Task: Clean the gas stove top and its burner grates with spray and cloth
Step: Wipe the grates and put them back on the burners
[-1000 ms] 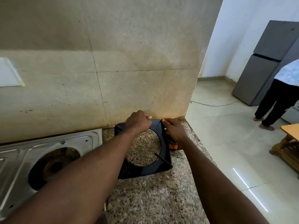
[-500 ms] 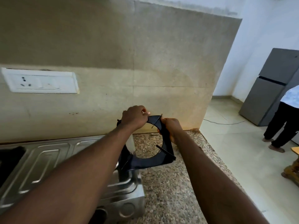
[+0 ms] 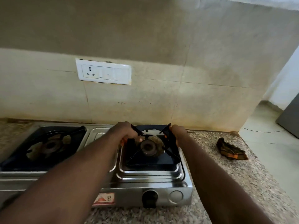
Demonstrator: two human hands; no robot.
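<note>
A steel two-burner gas stove (image 3: pixel 145 180) stands on the granite counter. The black square grate (image 3: pixel 150 162) lies over the right burner (image 3: pixel 148 147), around its ring. My left hand (image 3: pixel 123 132) grips the grate's back left edge and my right hand (image 3: pixel 178 134) grips its back right edge. A second black grate (image 3: pixel 40 147) sits over the left burner. A brown and orange cloth (image 3: pixel 230 149) lies crumpled on the counter to the right of the stove. No spray bottle is in view.
A white socket and switch plate (image 3: pixel 103 71) is on the stained tiled wall behind the stove. The stove's black knob (image 3: pixel 149 198) faces me. The counter (image 3: pixel 252 180) ends at the right, where the floor and a grey fridge (image 3: pixel 291 120) show.
Both hands lifted the black grate off the counter at the right and carried it left onto the stove's right burner. My view swung left; the cloth stays on the counter.
</note>
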